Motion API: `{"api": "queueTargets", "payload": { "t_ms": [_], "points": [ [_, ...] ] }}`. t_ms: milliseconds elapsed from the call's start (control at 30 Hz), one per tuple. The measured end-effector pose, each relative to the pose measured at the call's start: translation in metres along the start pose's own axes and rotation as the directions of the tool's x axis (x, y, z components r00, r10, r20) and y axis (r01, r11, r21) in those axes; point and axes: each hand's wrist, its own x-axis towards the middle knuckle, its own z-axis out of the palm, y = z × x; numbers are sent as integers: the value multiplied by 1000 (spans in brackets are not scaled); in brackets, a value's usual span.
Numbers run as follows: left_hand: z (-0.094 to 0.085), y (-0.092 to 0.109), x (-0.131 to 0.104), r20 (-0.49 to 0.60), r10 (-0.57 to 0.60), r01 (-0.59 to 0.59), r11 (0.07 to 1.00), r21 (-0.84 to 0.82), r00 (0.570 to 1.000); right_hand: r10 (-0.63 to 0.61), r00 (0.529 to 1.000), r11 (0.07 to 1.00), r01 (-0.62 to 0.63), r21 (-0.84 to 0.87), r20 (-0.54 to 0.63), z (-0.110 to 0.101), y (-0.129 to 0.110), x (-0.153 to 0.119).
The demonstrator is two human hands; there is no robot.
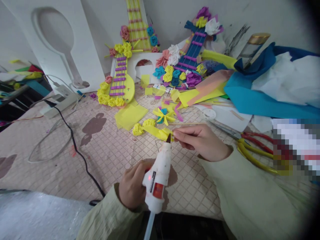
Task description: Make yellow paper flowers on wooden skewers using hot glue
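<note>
My left hand is wrapped round a white hot glue gun, its red light lit and a clear glue stick coming out of the back. The dark nozzle points away from me and meets or nearly meets a yellow paper strip. My right hand pinches the strip's right end between thumb and fingers. Just beyond lie yellow crumpled paper flowers and a star-shaped yellow flower with a teal centre. Whether glue sits on the strip I cannot tell.
Scissors with red and yellow handles lie right of my right hand. Decorated paper guitars lean at the back. Teal paper is heaped at right. A black cord runs from a power strip at left. Yellow sheets lie mid-table.
</note>
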Motion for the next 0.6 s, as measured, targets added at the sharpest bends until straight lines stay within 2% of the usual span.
{"api": "queueTargets", "payload": {
  "t_ms": [333, 600],
  "points": [
    [-1, 0, 0, 7, 16, -16, 1000, 4, 1000, 12, 1000, 999, -12, 30, -6, 0, 0, 0],
    [-1, -1, -3, 4, -20, 20, 1000, -1, 1000, 15, 1000, 1000, -15, 7, 2, -1, 1, 1]
  ]
}}
